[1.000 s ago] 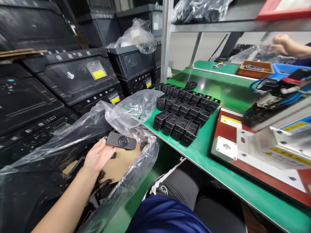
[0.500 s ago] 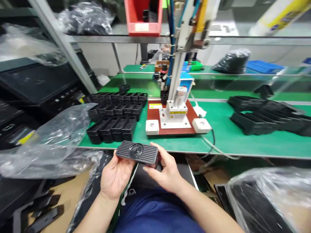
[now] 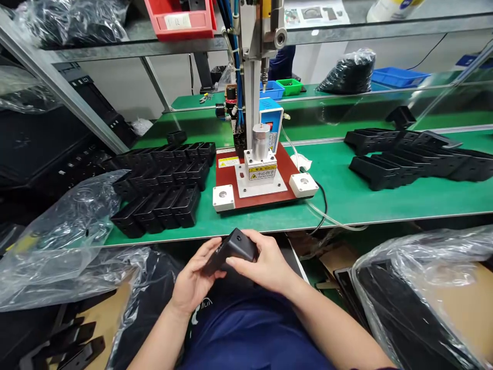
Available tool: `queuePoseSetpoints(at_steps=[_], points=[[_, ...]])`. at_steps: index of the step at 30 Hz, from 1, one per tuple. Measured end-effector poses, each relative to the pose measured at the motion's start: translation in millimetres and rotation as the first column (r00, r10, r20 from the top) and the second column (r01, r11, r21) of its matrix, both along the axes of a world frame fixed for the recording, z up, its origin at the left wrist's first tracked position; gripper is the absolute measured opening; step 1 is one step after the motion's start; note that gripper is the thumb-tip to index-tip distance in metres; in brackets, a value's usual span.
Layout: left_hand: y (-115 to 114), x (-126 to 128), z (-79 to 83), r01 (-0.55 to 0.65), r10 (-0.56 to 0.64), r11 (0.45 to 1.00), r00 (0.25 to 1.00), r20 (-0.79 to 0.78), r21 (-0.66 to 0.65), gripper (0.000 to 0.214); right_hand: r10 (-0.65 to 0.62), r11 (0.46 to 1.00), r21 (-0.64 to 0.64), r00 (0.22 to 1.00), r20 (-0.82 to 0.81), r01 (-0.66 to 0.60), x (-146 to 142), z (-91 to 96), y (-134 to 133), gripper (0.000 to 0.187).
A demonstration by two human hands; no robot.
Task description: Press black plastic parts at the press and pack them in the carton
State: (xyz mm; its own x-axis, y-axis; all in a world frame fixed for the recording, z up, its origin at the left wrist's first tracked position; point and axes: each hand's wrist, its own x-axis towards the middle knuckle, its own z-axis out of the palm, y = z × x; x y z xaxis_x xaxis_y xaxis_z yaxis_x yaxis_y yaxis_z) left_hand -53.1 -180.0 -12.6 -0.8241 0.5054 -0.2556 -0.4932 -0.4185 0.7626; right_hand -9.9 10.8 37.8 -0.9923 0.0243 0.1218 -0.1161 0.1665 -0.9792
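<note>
Both hands hold one black plastic housing (image 3: pixel 242 247) over my lap, just in front of the bench edge. It is tilted, with one end that has a small round hole turned up; the ribbed face is turned out of sight. My left hand (image 3: pixel 192 285) grips its lower left side, fingertips partly hidden behind it. The fingers and thumb of my right hand (image 3: pixel 267 264) close around its right end. Beyond the housing stands a bench press (image 3: pixel 261 169) on a red-brown base, with a metal cylinder on its fixture and a white button box at each front corner.
Rows of black housings (image 3: pixel 185 205) stand left of the press on the green bench (image 3: pixel 246 226). More black parts (image 3: pixel 400 167) lie at the right. A red bin (image 3: pixel 185 23) sits on the shelf above. Plastic-wrapped boxes (image 3: pixel 416 298) flank my lap; a cable and tube trail right.
The housing has been turned in my hands, from its ribbed face with the round recess showing to an end with a small hole. The head view has shifted, and the bench appears further left.
</note>
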Motion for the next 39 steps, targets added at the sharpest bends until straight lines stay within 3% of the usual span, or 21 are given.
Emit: queuePoseSetpoints(at_steps=[3, 5, 8, 12, 16, 21, 29, 39], points=[[2.3, 9.7, 2.5, 0.275, -0.313, 0.940, 0.930, -0.193, -0.203, 0.050, 0.057, 0.977, -0.212, 0.993, 0.103, -0.034, -2.2, -8.0, 6.6, 0.037], [8.8, 18.1, 8.0, 0.355, -0.436, 0.881, 0.865, -0.247, -0.314, 0.050, 0.047, 0.949, -0.317, 0.990, 0.133, -0.002, -4.8, -15.6, 9.1, 0.041], [22.8, 31.9, 16.3, 0.359, -0.422, 0.887, 0.885, -0.196, -0.291, 0.050, 0.036, 0.889, -0.454, 0.981, 0.188, 0.054, -9.1, -27.9, 10.5, 0.054], [35.9, 43.9, 18.0, 0.365, -0.384, 0.914, 0.919, -0.085, -0.178, 0.051, 0.057, 0.743, -0.657, 0.967, 0.250, 0.126, -11.3, -38.8, 10.7, 0.067], [38.4, 45.1, 12.5, 0.374, -0.390, 0.914, 0.916, -0.091, -0.156, 0.049, 0.051, 0.674, -0.722, 0.965, 0.256, 0.155, -9.9, -42.6, 9.9, 0.069], [38.7, 44.4, 7.2, 0.386, -0.410, 0.902, 0.906, -0.105, -0.193, 0.053, 0.033, 0.664, -0.729, 0.966, 0.255, 0.170, -8.6, -44.7, 9.1, 0.072], [40.0, 44.8, -3.0, 0.391, -0.434, 0.882, 0.892, -0.129, -0.261, 0.059, -0.024, 0.714, -0.665, 0.957, 0.288, 0.218, -6.6, -45.1, 8.9, 0.071], [38.9, 48.4, -19.3, 0.360, -0.415, 0.874, 0.903, -0.114, -0.327, 0.058, 0.094, 0.737, -0.659, 0.941, 0.324, 0.153, -2.2, -46.9, 6.4, 0.074]])
